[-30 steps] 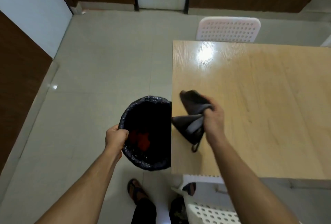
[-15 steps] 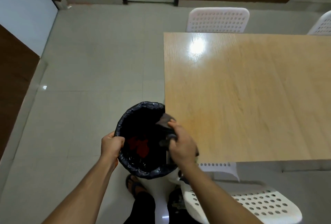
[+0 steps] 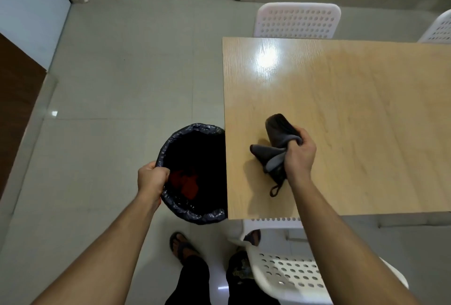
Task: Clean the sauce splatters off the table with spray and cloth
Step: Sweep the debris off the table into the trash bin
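My right hand grips a bunched dark grey cloth on the light wooden table, close to the table's near left corner. A small loop hangs from the cloth's lower end. My left hand holds the rim of a bin lined with a black bag, which sits against the table's left edge. Something red lies at the bottom of the bin. No spray bottle is in view, and I see no sauce marks on the tabletop.
A white perforated chair stands at the table's far side, another at the far right, and a third right in front of me under the near edge. My sandalled feet stand on the pale tiled floor.
Half a second ago my right hand held the cloth over the bin's opening. It has since moved right and forward, back onto the tabletop. My left hand stays on the bin's rim.
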